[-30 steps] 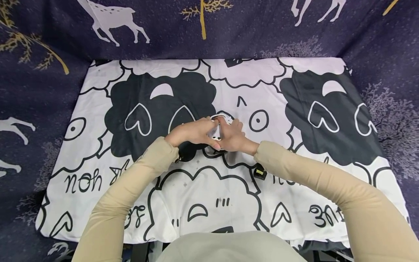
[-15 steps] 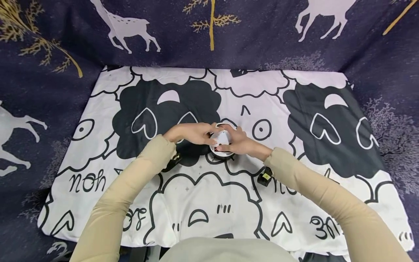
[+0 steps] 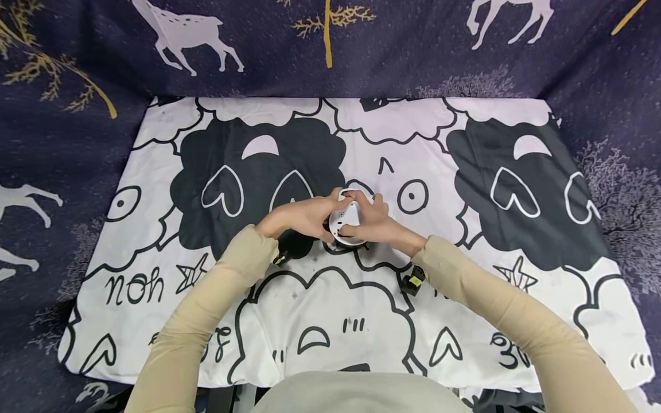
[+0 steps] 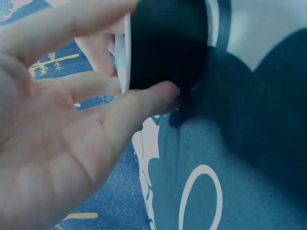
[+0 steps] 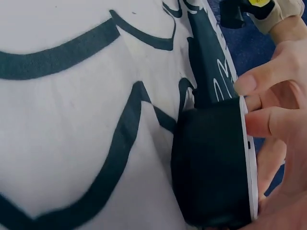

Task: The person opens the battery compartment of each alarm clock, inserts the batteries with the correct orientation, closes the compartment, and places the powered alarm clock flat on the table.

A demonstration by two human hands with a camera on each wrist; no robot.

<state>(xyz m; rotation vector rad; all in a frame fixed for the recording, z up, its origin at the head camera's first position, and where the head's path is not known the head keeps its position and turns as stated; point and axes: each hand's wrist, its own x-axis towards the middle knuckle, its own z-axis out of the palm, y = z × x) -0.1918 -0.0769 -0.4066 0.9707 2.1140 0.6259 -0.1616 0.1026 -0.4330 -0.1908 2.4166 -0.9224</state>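
A round device with a white face and a deep black body sits mid-table between both hands. A patch of small dots and little dark marks show on its face; its kind cannot be told. My left hand holds it from the left, the thumb against the black side in the left wrist view. From the right, my right hand holds the rim, its thumb over the lower face. Fingers hide parts of the edge. In the right wrist view the black side lies close to the cloth.
A white cloth with black cartoon sheep covers the table. Dark blue curtains printed with deer and trees stand behind and at both sides. A black wrist camera with a yellow patch hangs under the right wrist.
The hands have spread slightly, baring more of the white face. My left thumb has moved away from the right thumb towards the left edge. The head view has shifted a little.
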